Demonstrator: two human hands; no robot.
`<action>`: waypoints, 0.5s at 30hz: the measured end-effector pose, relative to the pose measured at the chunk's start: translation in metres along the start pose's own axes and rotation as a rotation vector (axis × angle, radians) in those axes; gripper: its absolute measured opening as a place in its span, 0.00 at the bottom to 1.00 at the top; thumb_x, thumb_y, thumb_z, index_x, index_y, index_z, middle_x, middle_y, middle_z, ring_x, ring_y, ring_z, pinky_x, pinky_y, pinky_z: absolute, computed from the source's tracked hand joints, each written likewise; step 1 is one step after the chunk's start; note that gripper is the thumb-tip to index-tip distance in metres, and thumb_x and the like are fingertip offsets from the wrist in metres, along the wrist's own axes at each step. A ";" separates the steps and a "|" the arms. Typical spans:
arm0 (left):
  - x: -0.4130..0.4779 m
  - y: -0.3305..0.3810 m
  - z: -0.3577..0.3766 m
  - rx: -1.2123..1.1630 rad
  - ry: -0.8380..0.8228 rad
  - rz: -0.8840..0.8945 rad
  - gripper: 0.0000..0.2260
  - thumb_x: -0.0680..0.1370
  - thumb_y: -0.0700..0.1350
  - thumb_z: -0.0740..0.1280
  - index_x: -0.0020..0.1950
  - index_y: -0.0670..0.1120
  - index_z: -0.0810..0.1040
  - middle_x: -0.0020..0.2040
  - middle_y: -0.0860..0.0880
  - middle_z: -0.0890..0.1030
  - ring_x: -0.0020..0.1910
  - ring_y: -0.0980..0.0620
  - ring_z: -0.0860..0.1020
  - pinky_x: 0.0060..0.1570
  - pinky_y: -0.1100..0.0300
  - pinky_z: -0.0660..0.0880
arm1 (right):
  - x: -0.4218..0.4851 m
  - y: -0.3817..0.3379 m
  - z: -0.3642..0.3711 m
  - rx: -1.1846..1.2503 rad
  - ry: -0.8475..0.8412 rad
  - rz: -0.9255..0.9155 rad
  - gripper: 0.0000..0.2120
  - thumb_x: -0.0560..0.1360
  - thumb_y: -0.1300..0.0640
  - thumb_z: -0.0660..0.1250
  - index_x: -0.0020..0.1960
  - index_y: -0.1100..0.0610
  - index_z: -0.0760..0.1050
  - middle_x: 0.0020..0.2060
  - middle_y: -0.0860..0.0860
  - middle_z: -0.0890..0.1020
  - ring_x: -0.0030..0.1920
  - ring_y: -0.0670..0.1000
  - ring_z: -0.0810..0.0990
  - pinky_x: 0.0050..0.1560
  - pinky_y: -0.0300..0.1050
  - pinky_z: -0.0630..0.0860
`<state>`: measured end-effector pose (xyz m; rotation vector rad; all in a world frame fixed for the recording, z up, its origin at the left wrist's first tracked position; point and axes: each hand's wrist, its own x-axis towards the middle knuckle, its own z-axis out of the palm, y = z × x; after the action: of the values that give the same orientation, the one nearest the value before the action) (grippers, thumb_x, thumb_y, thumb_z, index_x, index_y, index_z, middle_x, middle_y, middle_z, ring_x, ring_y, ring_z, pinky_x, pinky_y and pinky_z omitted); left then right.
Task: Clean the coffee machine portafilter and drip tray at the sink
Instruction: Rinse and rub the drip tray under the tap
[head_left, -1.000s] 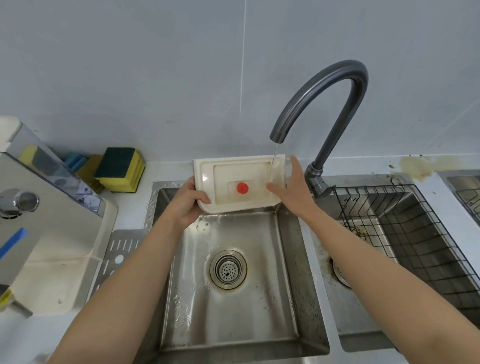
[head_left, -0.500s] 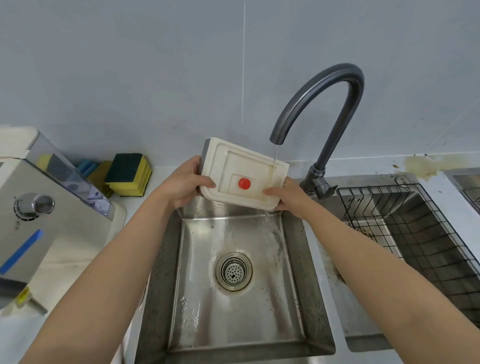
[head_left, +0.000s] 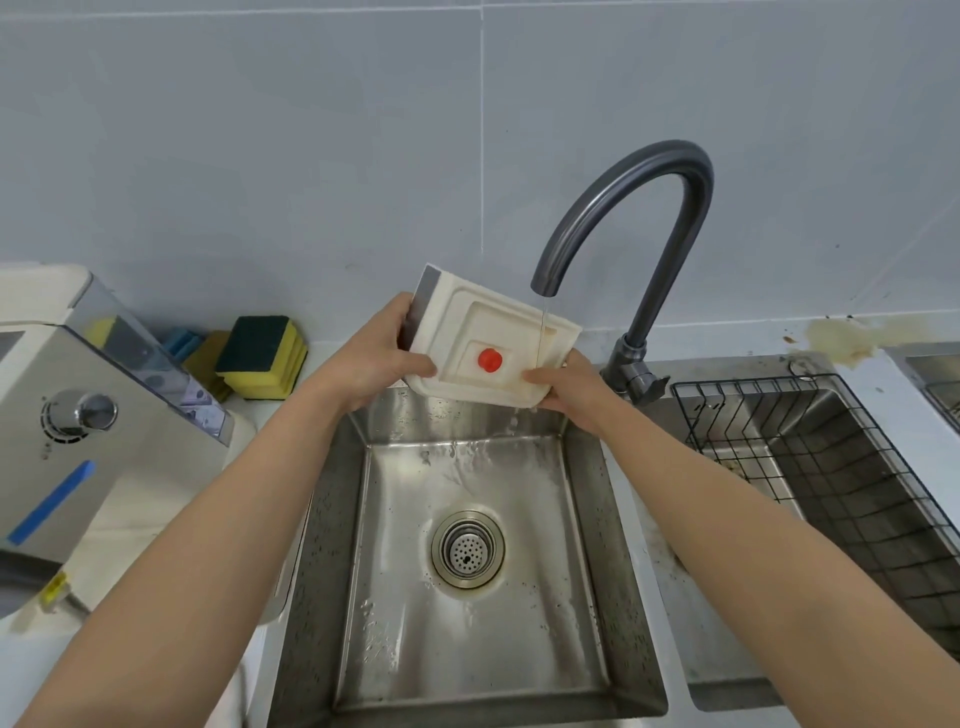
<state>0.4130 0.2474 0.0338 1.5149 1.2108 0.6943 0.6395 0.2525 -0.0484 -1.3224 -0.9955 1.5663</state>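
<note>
Both bare forearms reach forward and converge toward the middle. The left hand (head_left: 371, 361) is closed around the left edge of the tray (head_left: 488, 325), thumb lying across its near face and fingers wrapped behind, out of sight. The right hand (head_left: 563, 387) grips the tray's lower right corner, thumb pressed on the near face, fingers curled underneath. The left hand sits slightly higher than the right.

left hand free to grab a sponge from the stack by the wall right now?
Probably not yet. The left hand is clamped on the drip tray, which the right hand also holds under the tap stream. The sponges sit close beside it with nothing between, so once it lets go, reach looks easy.
</note>
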 end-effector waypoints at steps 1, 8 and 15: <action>-0.002 0.001 0.000 0.042 0.000 0.023 0.17 0.66 0.31 0.68 0.46 0.47 0.66 0.40 0.49 0.69 0.39 0.54 0.69 0.38 0.60 0.68 | 0.001 -0.001 0.000 0.017 0.006 -0.013 0.19 0.71 0.69 0.67 0.56 0.52 0.70 0.50 0.48 0.80 0.51 0.52 0.79 0.44 0.49 0.81; -0.012 -0.006 0.005 0.198 0.063 0.135 0.20 0.68 0.29 0.68 0.43 0.53 0.65 0.39 0.53 0.68 0.37 0.58 0.68 0.31 0.76 0.66 | 0.004 -0.006 0.004 0.043 0.089 -0.078 0.17 0.70 0.70 0.67 0.56 0.57 0.71 0.51 0.52 0.79 0.50 0.52 0.79 0.44 0.43 0.79; -0.014 -0.025 0.004 0.197 0.085 0.119 0.21 0.68 0.30 0.69 0.43 0.55 0.66 0.41 0.55 0.71 0.39 0.59 0.71 0.35 0.74 0.69 | 0.005 0.004 0.003 -0.058 0.136 -0.035 0.18 0.70 0.69 0.69 0.58 0.59 0.71 0.53 0.54 0.79 0.53 0.53 0.78 0.50 0.47 0.78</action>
<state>0.4038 0.2320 0.0107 1.7470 1.2918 0.7413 0.6353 0.2553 -0.0530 -1.4236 -0.9800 1.4111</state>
